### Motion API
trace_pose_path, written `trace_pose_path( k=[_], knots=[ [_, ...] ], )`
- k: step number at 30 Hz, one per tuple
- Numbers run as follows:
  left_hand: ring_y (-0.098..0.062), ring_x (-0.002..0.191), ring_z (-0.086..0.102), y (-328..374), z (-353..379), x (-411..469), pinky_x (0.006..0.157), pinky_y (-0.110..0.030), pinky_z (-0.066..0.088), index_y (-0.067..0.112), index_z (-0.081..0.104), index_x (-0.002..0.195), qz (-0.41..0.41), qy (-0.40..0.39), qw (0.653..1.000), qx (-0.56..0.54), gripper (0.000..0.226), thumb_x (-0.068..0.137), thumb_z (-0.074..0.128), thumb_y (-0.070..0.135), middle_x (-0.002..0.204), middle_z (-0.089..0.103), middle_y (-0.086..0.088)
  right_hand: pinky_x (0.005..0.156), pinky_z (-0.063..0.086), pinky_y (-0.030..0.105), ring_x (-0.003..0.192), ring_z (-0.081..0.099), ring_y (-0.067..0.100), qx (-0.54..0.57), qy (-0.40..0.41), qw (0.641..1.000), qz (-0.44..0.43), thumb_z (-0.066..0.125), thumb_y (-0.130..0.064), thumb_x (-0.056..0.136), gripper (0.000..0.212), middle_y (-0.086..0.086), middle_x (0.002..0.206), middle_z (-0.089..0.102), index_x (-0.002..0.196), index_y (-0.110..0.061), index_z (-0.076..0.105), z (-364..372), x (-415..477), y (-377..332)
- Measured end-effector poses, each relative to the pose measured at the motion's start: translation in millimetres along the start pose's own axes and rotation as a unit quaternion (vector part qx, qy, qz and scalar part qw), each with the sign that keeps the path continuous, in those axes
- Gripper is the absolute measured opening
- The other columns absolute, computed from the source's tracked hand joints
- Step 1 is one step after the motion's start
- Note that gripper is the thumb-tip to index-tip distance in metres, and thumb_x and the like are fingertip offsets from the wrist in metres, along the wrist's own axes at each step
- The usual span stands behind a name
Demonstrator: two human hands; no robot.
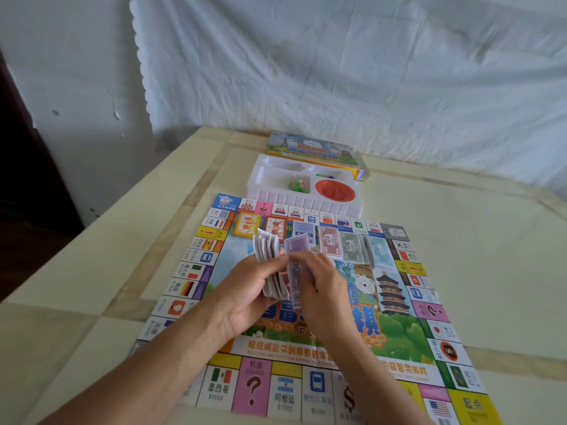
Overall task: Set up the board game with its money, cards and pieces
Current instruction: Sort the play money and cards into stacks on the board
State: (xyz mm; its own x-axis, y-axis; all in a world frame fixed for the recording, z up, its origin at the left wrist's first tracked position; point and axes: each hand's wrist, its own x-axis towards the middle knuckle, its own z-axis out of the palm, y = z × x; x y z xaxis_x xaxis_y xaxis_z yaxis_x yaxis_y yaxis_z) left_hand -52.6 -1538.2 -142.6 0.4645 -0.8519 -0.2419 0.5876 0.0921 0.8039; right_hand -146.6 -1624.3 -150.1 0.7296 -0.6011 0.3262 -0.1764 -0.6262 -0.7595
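Where two bare forearms reach in from the near side, the game board lies flat on the cream worktop. Its border is a run of white squares with flags, prices and Chinese characters, broken by pink question-mark squares, yellow squares and blue bus squares. Its middle shows a cartoon bear, a dark pagoda, green trees and large blue characters.

Above the board's centre the left hand curls its fingers round a thick, fanned wad of paper notes, whose pale edges splay upward. The right hand meets it, thumb and fingertips pinching a single purple note at the front of the wad.

Just beyond the hands, along the board's far inner edge, lies a row of piles. From the left these are a yellow card deck, a red-backed deck, purple notes, pink notes marked 10, green notes marked 50 and pale blue notes.

At the board's far edge stands a white plastic tray. One compartment holds small green pieces, another a round red disc. Behind the tray sits the illustrated box, and a creased white cloth hangs over the wall.
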Motion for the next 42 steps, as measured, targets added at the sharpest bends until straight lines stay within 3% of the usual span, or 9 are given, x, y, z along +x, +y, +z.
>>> trace_pose_path(
  k=[5,11,16,20,23,26,33,40,42],
  knots=[
    [-0.022,0.076,0.061,-1,-2,2,0.073,-0.036,0.046,0.001,0.061,0.111,0.018,0.025,0.999,0.026,0.026,0.096,0.051,0.020,0.084,0.065,-0.012,0.066,0.048,0.017,0.079,0.056,0.006,0.049,-0.038,0.998,0.005,0.051,-0.012,0.095,0.021,-0.003,0.092,0.057,0.105,-0.016,0.068,4,-4,-6],
    [-0.031,0.110,0.060,-3,-1,3,0.098,-0.040,0.045,0.009,0.062,0.120,0.005,0.011,1.000,0.012,0.043,0.086,0.058,0.035,0.117,0.062,-0.026,0.072,0.051,0.024,0.078,0.055,0.007,-0.004,-0.041,0.999,0.015,0.063,-0.028,0.089,0.018,-0.007,0.091,0.052,0.105,-0.022,0.066,14,-6,-11],
    [-0.021,0.094,0.057,-1,-2,3,0.088,-0.035,0.045,0.007,0.056,0.127,0.010,-0.016,0.999,-0.042,0.037,0.095,0.046,0.024,0.102,0.062,-0.014,0.056,0.041,0.027,0.060,0.050,0.014,0.075,0.007,0.993,0.085,0.053,-0.016,0.093,0.025,0.002,0.078,0.061,0.073,-0.028,0.062,4,0,-8],
    [-0.026,0.087,0.063,3,-3,5,0.081,-0.038,0.053,0.002,0.060,0.117,0.011,0.012,0.999,-0.032,0.025,0.096,0.045,0.007,0.098,0.067,-0.018,0.059,0.050,0.029,0.066,0.060,0.016,0.296,-0.017,0.931,0.213,0.050,-0.006,0.093,0.026,0.008,0.078,0.071,0.085,-0.017,0.073,-10,2,-8],
    [-0.030,0.090,0.063,3,-6,6,0.089,-0.045,0.050,0.004,0.056,0.121,0.014,0.033,0.997,-0.062,0.030,0.092,0.053,0.006,0.106,0.067,-0.021,0.060,0.054,0.031,0.065,0.064,0.019,0.402,-0.032,0.884,0.238,0.049,-0.001,0.093,0.028,0.011,0.077,0.071,0.081,-0.012,0.073,-13,3,-7],
    [-0.029,0.097,0.059,2,-6,4,0.092,-0.041,0.046,0.006,0.053,0.130,-0.004,-0.006,0.998,-0.068,0.043,0.090,0.056,0.018,0.116,0.061,-0.022,0.061,0.053,0.029,0.069,0.065,0.018,0.400,-0.045,0.890,0.215,0.049,-0.002,0.093,0.026,0.009,0.081,0.071,0.087,-0.011,0.071,-13,3,-8],
    [-0.023,0.078,0.063,-3,1,-1,0.069,-0.034,0.050,0.004,0.057,0.119,-0.006,-0.062,0.997,-0.052,0.032,0.091,0.053,0.019,0.093,0.065,-0.015,0.065,0.053,0.026,0.079,0.066,0.013,0.315,-0.071,0.935,0.145,0.049,-0.013,0.097,0.013,0.007,0.094,0.068,0.109,-0.017,0.055,2,-3,-12],
    [-0.030,0.099,0.064,-1,3,-3,0.082,-0.040,0.055,0.010,0.056,0.128,0.005,-0.085,0.995,-0.061,0.041,0.089,0.062,0.021,0.112,0.063,-0.019,0.084,0.055,0.041,0.098,0.067,0.027,0.466,-0.026,0.869,0.163,0.046,0.006,0.094,0.028,0.015,0.103,0.070,0.116,-0.011,0.050,5,-2,-13],
    [-0.029,0.098,0.064,-1,2,-3,0.085,-0.040,0.054,0.009,0.057,0.127,-0.014,-0.088,0.993,-0.072,0.039,0.089,0.060,0.021,0.111,0.065,-0.019,0.087,0.054,0.040,0.102,0.065,0.027,0.440,-0.021,0.883,0.159,0.046,0.004,0.094,0.024,0.012,0.105,0.069,0.113,-0.009,0.054,7,-3,-11]
  ],
)
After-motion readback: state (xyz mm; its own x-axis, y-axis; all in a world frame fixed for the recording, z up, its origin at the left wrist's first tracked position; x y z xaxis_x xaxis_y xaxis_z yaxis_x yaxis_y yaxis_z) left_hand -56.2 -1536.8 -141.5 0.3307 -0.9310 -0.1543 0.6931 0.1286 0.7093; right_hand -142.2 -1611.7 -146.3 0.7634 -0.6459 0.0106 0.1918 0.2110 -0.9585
